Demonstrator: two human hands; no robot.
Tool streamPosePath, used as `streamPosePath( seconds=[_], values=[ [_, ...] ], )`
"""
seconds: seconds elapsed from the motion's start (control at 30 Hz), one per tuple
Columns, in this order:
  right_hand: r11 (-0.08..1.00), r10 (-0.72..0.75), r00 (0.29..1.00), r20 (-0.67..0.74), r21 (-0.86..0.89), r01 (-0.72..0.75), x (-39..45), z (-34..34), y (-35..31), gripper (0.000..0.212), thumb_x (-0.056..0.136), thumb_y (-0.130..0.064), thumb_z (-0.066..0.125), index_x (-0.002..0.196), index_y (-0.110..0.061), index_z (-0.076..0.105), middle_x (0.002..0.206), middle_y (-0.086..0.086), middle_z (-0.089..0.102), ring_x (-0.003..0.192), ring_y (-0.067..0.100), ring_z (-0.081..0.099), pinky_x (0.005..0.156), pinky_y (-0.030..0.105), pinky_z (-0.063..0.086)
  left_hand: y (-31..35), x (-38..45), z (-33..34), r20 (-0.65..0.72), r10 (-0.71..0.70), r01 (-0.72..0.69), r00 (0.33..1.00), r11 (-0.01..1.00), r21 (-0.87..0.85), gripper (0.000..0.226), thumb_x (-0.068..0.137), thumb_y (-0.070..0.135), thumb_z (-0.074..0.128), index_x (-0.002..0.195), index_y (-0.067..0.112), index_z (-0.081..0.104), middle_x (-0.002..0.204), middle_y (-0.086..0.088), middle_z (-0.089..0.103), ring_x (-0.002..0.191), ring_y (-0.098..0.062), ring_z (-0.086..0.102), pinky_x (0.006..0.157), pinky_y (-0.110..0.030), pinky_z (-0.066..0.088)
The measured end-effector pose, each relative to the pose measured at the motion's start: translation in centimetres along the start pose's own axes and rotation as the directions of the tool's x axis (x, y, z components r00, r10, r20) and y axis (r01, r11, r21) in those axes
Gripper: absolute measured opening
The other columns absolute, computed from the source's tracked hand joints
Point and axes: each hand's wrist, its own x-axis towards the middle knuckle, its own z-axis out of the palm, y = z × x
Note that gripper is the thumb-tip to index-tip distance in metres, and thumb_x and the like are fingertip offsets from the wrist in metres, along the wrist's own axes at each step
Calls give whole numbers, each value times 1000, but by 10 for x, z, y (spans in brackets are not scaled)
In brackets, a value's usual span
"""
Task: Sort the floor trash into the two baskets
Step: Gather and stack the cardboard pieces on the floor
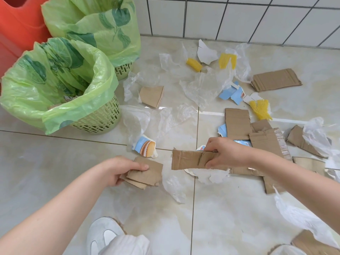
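My left hand point(122, 170) grips a small stack of brown cardboard pieces point(147, 172) just above the floor. A long cardboard strip point(189, 160) is pinched by my right hand point(223, 152) and held level over a torn white paper. Two green baskets lined with green leaf-print bags stand at the left: the near basket point(99, 118) has some scraps inside, the far basket point(123, 69) sits behind it. Cardboard pieces point(237, 120), clear plastic film point(165, 118), torn blue-and-white carton bits point(231, 92) and yellow foam netting point(227, 60) lie scattered on the tiled floor.
A red-orange plastic bin point(16, 28) stands at the far left behind the baskets. A white tiled wall point(239, 19) closes off the back. A white shoe point(103, 234) and a light trouser leg are at the bottom edge. More cardboard point(276, 80) lies at the right.
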Motion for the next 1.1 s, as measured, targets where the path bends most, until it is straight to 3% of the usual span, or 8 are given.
streamPosePath(
  seconds=[0.1, 0.27, 0.47, 0.7, 0.8, 0.97, 1.03, 1.1],
  values=[
    [996, 22, 1000, -9, 83, -21, -1, -3, -3, 16, 75, -25, 75, 67, -22, 61, 90, 4, 61, 66, 8, 51, 62, 26, 44, -1, -17, -6, 138, -86, 101, 987, 989, -104, 27, 71, 31, 82, 82, 18, 61, 68, -1, 61, 66, -13, 51, 49, -20, 32],
    [931, 49, 997, -54, 365, -26, -5, -15, -20, 12, 78, -26, 76, 81, -17, 70, 73, -5, 70, 65, 8, 65, 63, 23, 53, 5, -51, -12, 158, 199, -179, 967, 975, -127, 14, 78, 29, 74, 81, 16, 67, 66, -1, 64, 56, -11, 60, 56, -22, 43],
    [838, 70, 980, -184, 544, 42, 3, -30, -51, 18, 87, -27, 66, 97, -13, 67, 86, 8, 69, 75, 12, 64, 72, 32, 54, 21, -75, -19, -56, 439, -443, 897, 883, -154, 22, 79, 19, 75, 99, 9, 71, 86, -4, 74, 79, -18, 68, 88, -46, 55],
    [788, -1, 962, -275, 592, 170, 21, -65, -106, 19, 94, -17, 51, 103, -3, 59, 86, 6, 60, 77, 19, 59, 72, 37, 48, 39, -115, -39, -396, 681, -741, 616, 672, 4, 22, 76, 19, 79, 95, 21, 70, 89, 6, 74, 83, -13, 71, 76, -43, 59],
    [792, -25, 927, -374, 559, 246, 35, -83, -133, 11, 91, -14, 51, 93, -6, 57, 82, 4, 57, 76, 19, 55, 69, 35, 44, 42, -130, -57, -501, 727, -799, 469, 591, 110, 24, 75, 24, 78, 93, 23, 62, 87, 10, 70, 79, -2, 66, 75, -30, 57],
    [781, -161, 868, -470, 477, 403, 54, -107, -186, 30, 85, -15, 52, 110, -31, 57, 90, -2, 70, 76, 17, 66, 67, 35, 54, 52, -140, -96, -714, 655, -844, 246, 507, 174, 34, 80, 21, 74, 102, 31, 50, 88, 20, 59, 70, 18, 56, 58, -1, 43],
    [767, -192, 857, -478, 472, 434, 64, -113, -208, 40, 85, -11, 54, 116, -36, 55, 91, 0, 73, 76, 19, 70, 68, 38, 58, 56, -138, -114, -781, 600, -815, 172, 532, 229, 37, 82, 23, 72, 111, 26, 50, 88, 23, 54, 73, 12, 55, 63, -1, 42],
    [743, -199, 858, -473, 498, 448, 76, -117, -229, 39, 84, -9, 55, 115, -32, 54, 93, 4, 72, 80, 25, 72, 73, 46, 60, 60, -134, -133, -829, 547, -796, 117, 551, 251, 34, 81, 28, 71, 108, 26, 50, 88, 22, 54, 82, 2, 54, 78, -15, 49]
  ],
)
